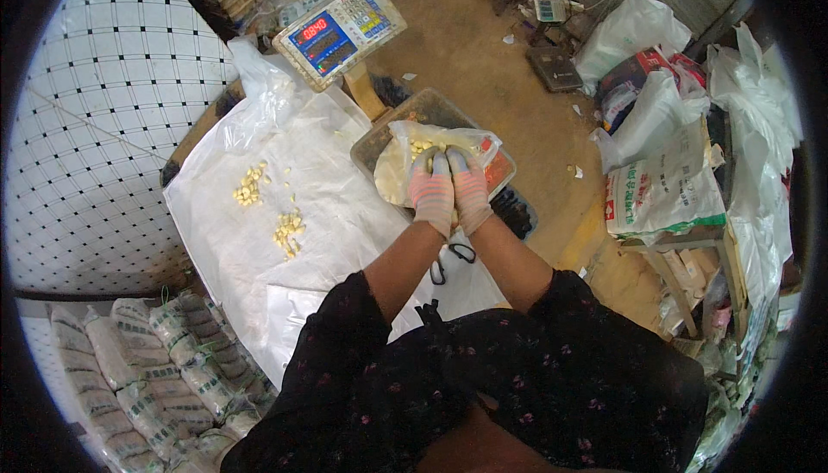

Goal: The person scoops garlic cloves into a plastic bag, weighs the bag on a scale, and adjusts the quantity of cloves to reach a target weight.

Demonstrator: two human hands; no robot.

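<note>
A clear plastic bag (393,172) of peeled garlic cloves (424,148) rests on the pan (420,103) of a digital scale. My left hand (431,191) and my right hand (470,191), both in striped knit gloves with grey fingertips, meet side by side at its near edge. Their fingers curl over the edge into the bag's mouth, and the palms hide part of the bag. Just below my wrists lie black loop handles (462,253), apparently of scissors. The scale's display head (339,33) stands beyond the pan, lit with red digits.
Two loose piles of cloves (288,234) lie on the white-covered table (343,214), near a crumpled plastic bag (262,94). Packed bags (155,369) are stacked at lower left. Sacks (666,182) sit on a stand at right. A second small scale (554,69) is on the floor.
</note>
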